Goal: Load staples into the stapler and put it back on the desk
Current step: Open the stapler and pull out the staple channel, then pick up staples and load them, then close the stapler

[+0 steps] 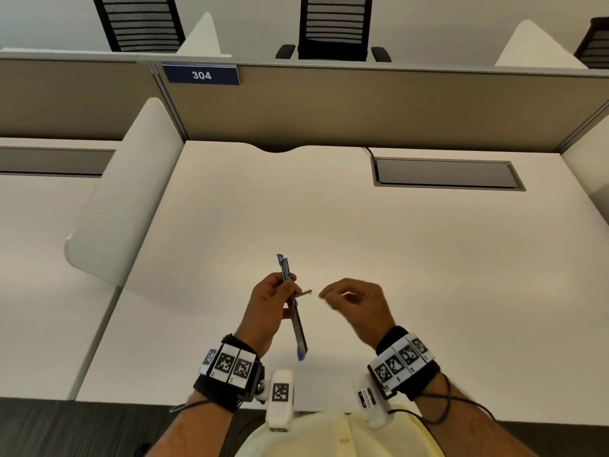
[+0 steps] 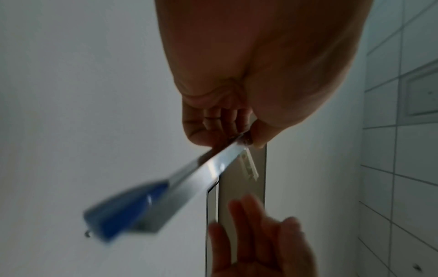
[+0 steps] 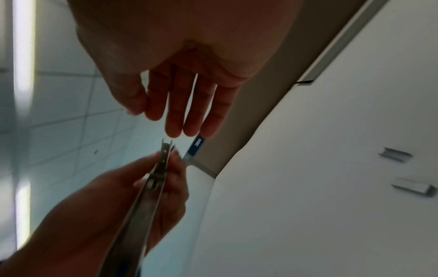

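— White desk (image 1: 329,232), beige partition (image 1: 362,107) behind it with a blue plate (image 1: 201,75) reading 304. Black mesh chairs (image 1: 336,26) show over the top of the partition, and a grey hatch (image 1: 446,173) is set in the desk at the far right.

— Where is the stapler?

— Off the desk, in the air over its near part. The left hand (image 1: 268,310) grips the stapler (image 1: 294,310) about its middle, fingers and thumb curled round the metal. It is swung open into one long thin line, with a blue end pointing away from the person and another blue end toward the chest. A small metal tab sticks out sideways toward the right hand.

— And the right hand?

— The right hand (image 1: 357,306) holds nothing that I can make out. From the head view its fingers look loosely bent, their tips just beside that tab but not touching it. From the right wrist view the fingers (image 3: 175,112) hang nearly straight, close together, above the stapler's metal end (image 3: 163,155).

— Any staples?

— Two strips (image 3: 394,154) lie on the desk in the right wrist view, well apart from both hands, one nearer than the other (image 3: 414,188). Neither shows in the head view.

— Anything else?

— The left wrist view shows the shiny channel (image 2: 213,165) of the stapler running down to a blurred blue cap (image 2: 128,206), with the right hand's fingers (image 2: 246,215) below it. Both wrists carry black bands with square-patterned markers (image 1: 230,364).
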`<state>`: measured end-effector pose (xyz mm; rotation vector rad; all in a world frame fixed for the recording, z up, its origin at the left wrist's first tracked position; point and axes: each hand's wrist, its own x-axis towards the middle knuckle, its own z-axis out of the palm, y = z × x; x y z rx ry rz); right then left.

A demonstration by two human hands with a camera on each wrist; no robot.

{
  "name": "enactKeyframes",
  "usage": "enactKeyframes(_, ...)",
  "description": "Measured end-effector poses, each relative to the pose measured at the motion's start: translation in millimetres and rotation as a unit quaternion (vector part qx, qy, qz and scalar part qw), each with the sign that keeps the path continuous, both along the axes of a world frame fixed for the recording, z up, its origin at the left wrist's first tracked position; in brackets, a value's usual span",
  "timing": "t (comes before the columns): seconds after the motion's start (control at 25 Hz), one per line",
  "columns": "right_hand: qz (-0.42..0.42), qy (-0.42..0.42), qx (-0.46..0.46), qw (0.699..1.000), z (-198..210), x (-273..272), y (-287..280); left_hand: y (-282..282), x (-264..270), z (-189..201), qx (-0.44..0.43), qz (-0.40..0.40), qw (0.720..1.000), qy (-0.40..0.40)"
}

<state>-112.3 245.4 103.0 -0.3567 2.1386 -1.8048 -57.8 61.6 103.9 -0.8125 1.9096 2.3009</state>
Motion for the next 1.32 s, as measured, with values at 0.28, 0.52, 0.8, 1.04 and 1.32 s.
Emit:
enactKeyframes(0.28, 0.020, -0.013, 0.353, 0.935, -99.7, -42.5, 42.1, -3.9, 8.3, -1.9, -0.006, -0.002, 1.000, 0.005)
enactKeyframes(0.52, 0.115, 0.000, 0.477, 0.871, -131.3, -25.7, 37.7, -13.3, 17.9, -1.8, -0.017, 0.005, 1.000, -0.008)
enactKeyframes(0.8, 0.132, 0.013, 0.469, 0.873, -136.5, -18.4, 30.5, -13.1, 20.2, -5.0, -0.021, 0.001, 1.000, -0.017)
enactKeyframes(1.04, 0.033, 0.003, 0.429, 0.903, -135.1, -22.0, 40.0, -12.6, 15.3, -6.0, -0.015, -0.007, 1.000, -0.011)
enactKeyframes(1.32, 0.077, 0.011, 0.446, 0.892, -141.8, -28.7, 45.8, -12.1, 11.7, -14.4, -0.007, -0.022, 1.000, -0.015)
